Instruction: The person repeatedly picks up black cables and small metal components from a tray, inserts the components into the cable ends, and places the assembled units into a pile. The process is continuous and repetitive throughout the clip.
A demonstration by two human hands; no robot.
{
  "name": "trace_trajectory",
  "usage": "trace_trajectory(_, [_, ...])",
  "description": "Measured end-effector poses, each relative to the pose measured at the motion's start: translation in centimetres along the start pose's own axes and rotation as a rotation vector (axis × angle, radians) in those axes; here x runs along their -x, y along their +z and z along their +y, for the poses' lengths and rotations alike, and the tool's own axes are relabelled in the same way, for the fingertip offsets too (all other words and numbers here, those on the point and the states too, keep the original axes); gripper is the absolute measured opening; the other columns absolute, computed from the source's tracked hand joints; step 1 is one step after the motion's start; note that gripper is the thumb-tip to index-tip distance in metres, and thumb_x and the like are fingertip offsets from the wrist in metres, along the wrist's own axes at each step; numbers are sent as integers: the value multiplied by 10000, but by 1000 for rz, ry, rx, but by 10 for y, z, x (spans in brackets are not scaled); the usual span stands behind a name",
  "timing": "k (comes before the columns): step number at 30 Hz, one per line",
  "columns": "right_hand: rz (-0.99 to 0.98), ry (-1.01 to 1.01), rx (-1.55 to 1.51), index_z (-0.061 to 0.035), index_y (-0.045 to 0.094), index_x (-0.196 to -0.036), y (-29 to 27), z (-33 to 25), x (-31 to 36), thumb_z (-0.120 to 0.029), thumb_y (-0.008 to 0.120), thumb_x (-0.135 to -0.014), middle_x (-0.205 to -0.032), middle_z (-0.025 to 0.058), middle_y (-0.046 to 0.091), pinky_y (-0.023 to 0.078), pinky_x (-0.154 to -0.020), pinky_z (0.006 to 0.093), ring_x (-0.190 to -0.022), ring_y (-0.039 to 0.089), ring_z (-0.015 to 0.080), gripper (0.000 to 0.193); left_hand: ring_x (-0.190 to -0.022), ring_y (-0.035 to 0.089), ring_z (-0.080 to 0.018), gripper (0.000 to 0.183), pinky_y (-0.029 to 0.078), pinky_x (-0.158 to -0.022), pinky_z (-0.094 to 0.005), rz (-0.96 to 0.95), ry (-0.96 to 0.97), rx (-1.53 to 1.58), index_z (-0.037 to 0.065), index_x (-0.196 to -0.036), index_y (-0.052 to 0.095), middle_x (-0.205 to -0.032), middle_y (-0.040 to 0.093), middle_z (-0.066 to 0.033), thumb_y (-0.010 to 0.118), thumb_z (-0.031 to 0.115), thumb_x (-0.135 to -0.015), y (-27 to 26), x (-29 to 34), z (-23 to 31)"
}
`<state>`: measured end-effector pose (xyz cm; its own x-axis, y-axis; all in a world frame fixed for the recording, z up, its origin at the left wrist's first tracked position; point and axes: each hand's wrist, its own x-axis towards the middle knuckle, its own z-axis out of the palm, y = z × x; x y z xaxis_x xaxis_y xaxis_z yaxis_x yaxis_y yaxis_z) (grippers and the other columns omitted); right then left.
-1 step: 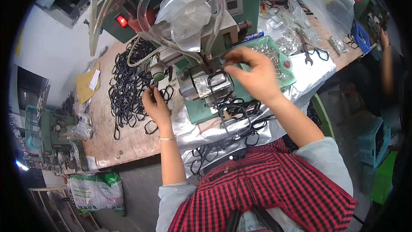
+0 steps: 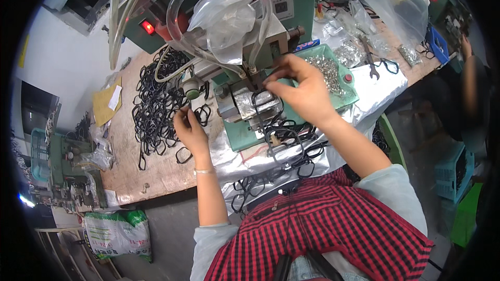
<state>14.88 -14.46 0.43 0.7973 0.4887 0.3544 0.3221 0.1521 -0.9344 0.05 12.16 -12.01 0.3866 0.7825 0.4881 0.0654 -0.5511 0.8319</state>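
My left hand [image 2: 191, 134] is over the wooden bench at the near edge of the pile. Its thumb and fingers are curled together at a black eyeglass frame [image 2: 202, 116], which sticks out beside the thumb. My right hand [image 2: 302, 87] reaches to the head of the green bench press [image 2: 237, 138]. Its thumb and forefinger come together beside the press tip; whatever they pinch is too small to make out. Below the fingertips, a black eyeglass frame [image 2: 253, 101] lies around the metal fixture block [image 2: 263, 97]. More black frames [image 2: 307, 148] lie in front of the press on silver foil.
A heap of black frames [image 2: 156, 101] covers the bench at left. At right are a green tray of small metal parts [image 2: 329, 73], a wrench [image 2: 372, 65] and plastic bags [image 2: 348, 54]. Clear tubes [image 2: 172, 15] hang overhead. Another person's arm [image 2: 469, 78] shows far right.
My right hand has shifted slightly left at the press head. My left hand has moved a little nearer to me, and the black frame beside it has turned slightly.
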Motion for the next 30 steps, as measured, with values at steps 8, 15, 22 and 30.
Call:
trace_trajectory(8, [44,-6,-79,7,576,-1241,13,6,0,-60,719,-795,-796,51,711,495,-832,269,-844,660,105,473,-970,638,-175,133,531,-882,-300,57,141,676,-8,-1121,560,-1058,633,-104,580,43,-999,-17,8,149])
trace_trajectory(15, [58,144,-312,31,530,-1299,27,-17,12,-36,680,-824,-903,72,722,488,-836,255,-881,643,85,502,-999,667,-242,194,542,-905,-367,13,389,654,-42,-1149,540,-1090,653,-169,550,-51,-955,-10,-22,189])
trace_trajectory(22, [130,-187,891,-59,732,-1006,-56,54,12,-152,717,-776,-1174,166,667,451,-1027,450,-1174,583,367,249,-804,647,-240,264,561,-700,-366,-434,907,254,44,-992,666,-1039,736,-157,731,-44,-751,5,29,176])
trace_trajectory(30, [196,-256,1017,-112,742,-891,-88,98,29,-185,775,-747,-1219,117,654,464,-1007,458,-1242,540,365,164,-785,640,-242,250,604,-711,-382,-503,1187,77,54,-916,684,-1047,743,-94,752,-10,-684,22,33,167])
